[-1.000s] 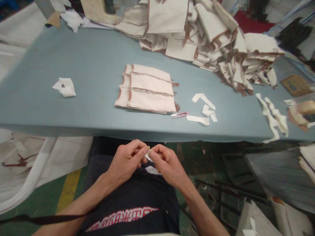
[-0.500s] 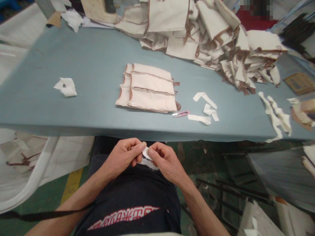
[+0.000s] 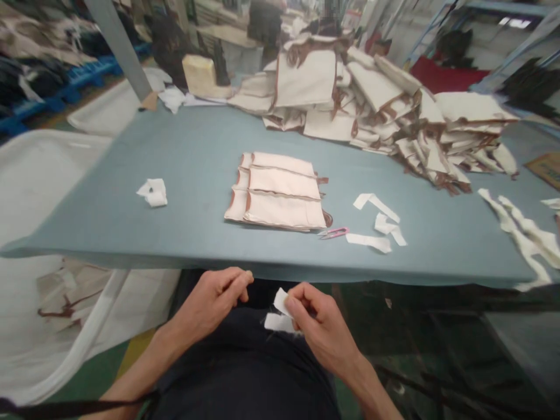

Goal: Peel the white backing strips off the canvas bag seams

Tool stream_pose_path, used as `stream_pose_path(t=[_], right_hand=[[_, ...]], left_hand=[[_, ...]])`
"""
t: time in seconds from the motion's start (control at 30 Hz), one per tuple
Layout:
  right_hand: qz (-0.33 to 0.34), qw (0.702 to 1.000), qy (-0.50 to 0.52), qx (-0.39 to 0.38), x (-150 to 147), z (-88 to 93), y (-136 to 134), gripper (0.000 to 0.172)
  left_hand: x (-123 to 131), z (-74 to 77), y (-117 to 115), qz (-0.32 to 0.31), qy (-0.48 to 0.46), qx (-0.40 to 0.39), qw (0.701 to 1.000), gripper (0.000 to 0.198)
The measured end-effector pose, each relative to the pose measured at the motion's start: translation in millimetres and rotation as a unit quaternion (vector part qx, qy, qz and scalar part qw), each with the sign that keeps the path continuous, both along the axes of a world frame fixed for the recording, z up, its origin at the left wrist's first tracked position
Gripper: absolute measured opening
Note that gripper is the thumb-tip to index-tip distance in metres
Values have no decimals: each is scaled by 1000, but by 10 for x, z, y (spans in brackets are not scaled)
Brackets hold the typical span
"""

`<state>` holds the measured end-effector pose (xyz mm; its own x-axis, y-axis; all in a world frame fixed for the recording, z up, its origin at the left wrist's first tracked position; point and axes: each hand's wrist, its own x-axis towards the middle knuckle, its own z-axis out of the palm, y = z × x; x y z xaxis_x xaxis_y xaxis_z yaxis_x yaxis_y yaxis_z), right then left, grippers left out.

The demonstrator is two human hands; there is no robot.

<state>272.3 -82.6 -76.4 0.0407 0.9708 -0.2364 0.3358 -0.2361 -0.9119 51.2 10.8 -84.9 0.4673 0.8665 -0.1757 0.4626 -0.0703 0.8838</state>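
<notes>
My right hand (image 3: pixel 319 312) pinches a frayed white fabric strip (image 3: pixel 280 322) between thumb and fingers, above my lap; two pale ends of it stick out to the left. To its left, apart from the strip, is my left hand (image 3: pixel 227 289), thumb pressed to the curled fingers. Anything in that pinch is too small or hidden to make out. Beyond both hands, cream fabric pieces with brown edging (image 3: pixel 284 209) lie stacked flat on the blue-green table (image 3: pixel 196 245). Pink-handled thread snips (image 3: pixel 335 233) rest at the stack's near right corner.
Loose white strips (image 3: pixel 370 242) lie right of the snips, and a crumpled white scrap (image 3: pixel 155 192) sits at the left. A large heap of cream, brown-edged pieces (image 3: pixel 306 81) covers the table's back. Longer pale strips (image 3: pixel 520 233) hang over the right front edge.
My hands have come apart: the left has let go of the white strip, which stays in the right. The view has tilted up, showing more of the room behind the table.
</notes>
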Motion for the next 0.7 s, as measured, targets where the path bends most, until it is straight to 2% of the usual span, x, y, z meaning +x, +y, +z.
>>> stream_pose_path(t=[0.1,0.27,0.37,0.47,0.53,0.63,0.7], right_hand=[[-13,997,-42,64,70,-44,124,34],[-42,975,-112,189,215,-90,471,34],[-78,978,-59,183,329,-171,673,38],[-138,979,52,139,421,-337,799,48],[-171,972,102,128,445,-458,835,52],[-174,969,121,125,422,-577,856,52],[-172,971,111,128,392,-606,872,51]], left_hand=[[-29,57,84,29,9,36,999,41],[-26,184,300,81,-1,60,995,41],[-16,265,553,105,5,77,991,44],[37,330,998,119,13,96,988,46],[123,350,1375,116,22,95,989,39],[325,329,1937,106,49,88,989,29],[486,280,2243,96,66,78,990,30]])
